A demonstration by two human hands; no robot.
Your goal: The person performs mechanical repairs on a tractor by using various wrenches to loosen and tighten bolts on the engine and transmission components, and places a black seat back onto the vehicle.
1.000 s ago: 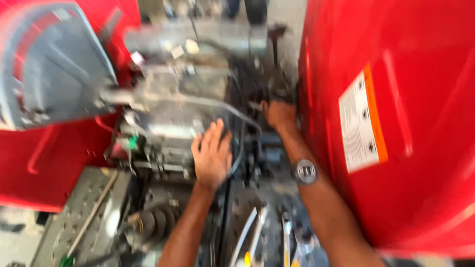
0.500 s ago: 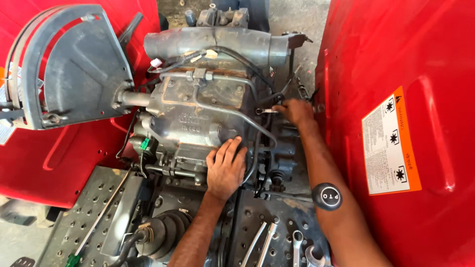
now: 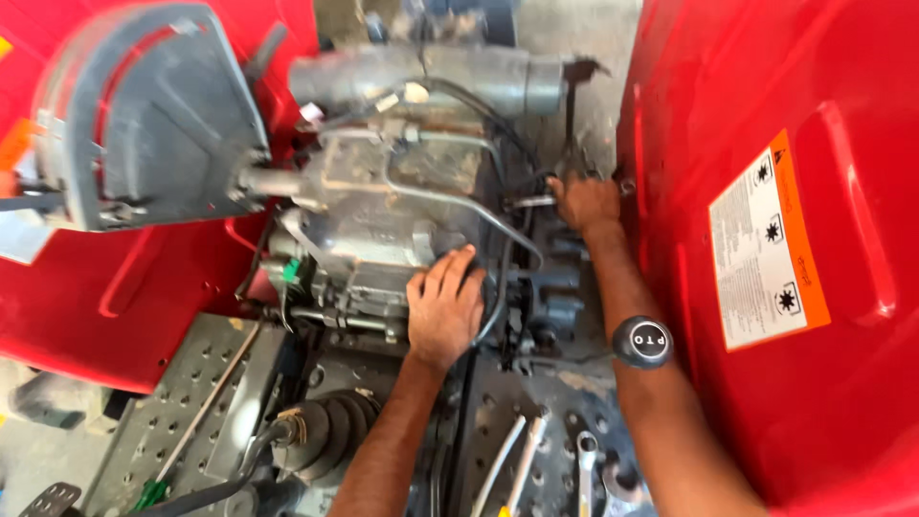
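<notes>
My left hand (image 3: 445, 304) rests flat on the lower front of a grey, greasy transmission housing (image 3: 383, 211), fingers spread beside a black hose (image 3: 498, 287). My right hand (image 3: 586, 201) reaches deeper on the right side of the housing, its fingers closed around a small metal fitting (image 3: 531, 201) at the end of a thin steel pipe (image 3: 450, 196). What exactly the fingers pinch is partly hidden. A black round lever knob (image 3: 642, 342) stands in front of my right forearm.
Red fenders flank the housing, left (image 3: 115, 287) and right (image 3: 785, 239), the right one bearing a white and orange warning sticker. A grey quadrant cover (image 3: 153, 115) sits upper left. Perforated metal footplates (image 3: 163, 421), a rubber boot (image 3: 325, 431) and several wrenches (image 3: 584, 460) lie below.
The view has shifted and steadied. My left hand stays pressed on the housing. My right hand stays at the fitting on the right side.
</notes>
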